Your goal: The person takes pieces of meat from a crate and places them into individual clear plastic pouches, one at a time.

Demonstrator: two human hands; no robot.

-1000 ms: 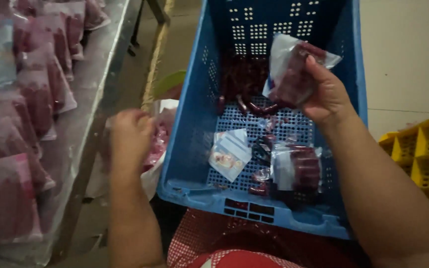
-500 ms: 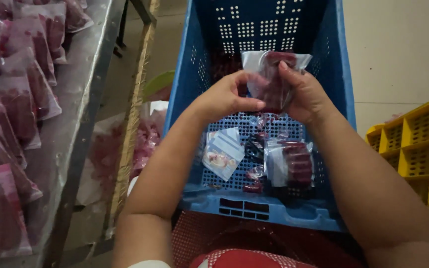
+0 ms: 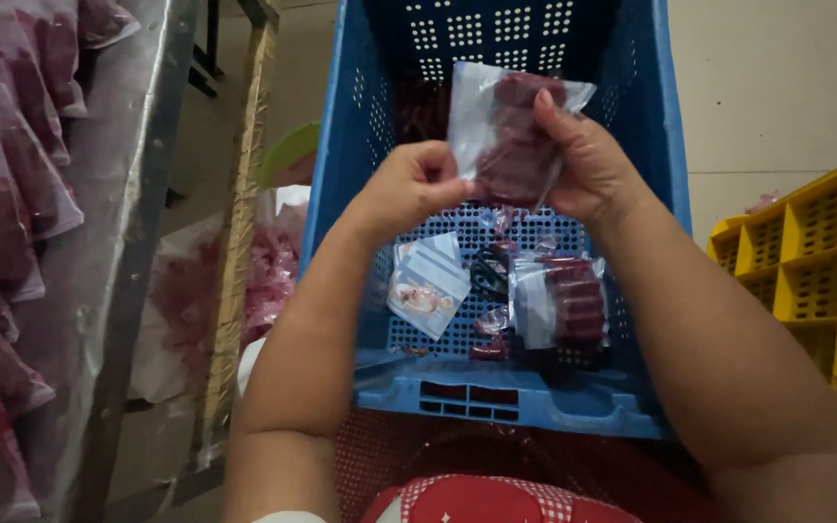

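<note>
Both hands are now meeting over the crate, where a second ago the left hand was down at the pink-stained bag on the left and only the right hand was lifting the packet. Left hand (image 3: 417,189) is pinching the left edge of the clear packet (image 3: 508,136) between thumb and fingertips, closed on it. Right hand (image 3: 588,165) is gripping the packet's right side, thumb lying across the front, fingers wrapped behind. That packet, filled with dark red pieces, is hanging upright in the air above the middle of the blue crate (image 3: 370,194).

Below the hands, on the perforated crate floor, a second filled packet (image 3: 564,300) is lying toward the right, a small printed card (image 3: 426,286) is lying to its left, and loose dark red pieces (image 3: 491,320) are sitting between them. Left of the crate, a white bag with pink contents (image 3: 263,281) is standing open near a wooden rail. Farther left, a metal surface (image 3: 118,213) is carrying rows of filled packets (image 3: 12,194). Right of the blue crate, a yellow crate (image 3: 816,261) is standing on the floor.
</note>
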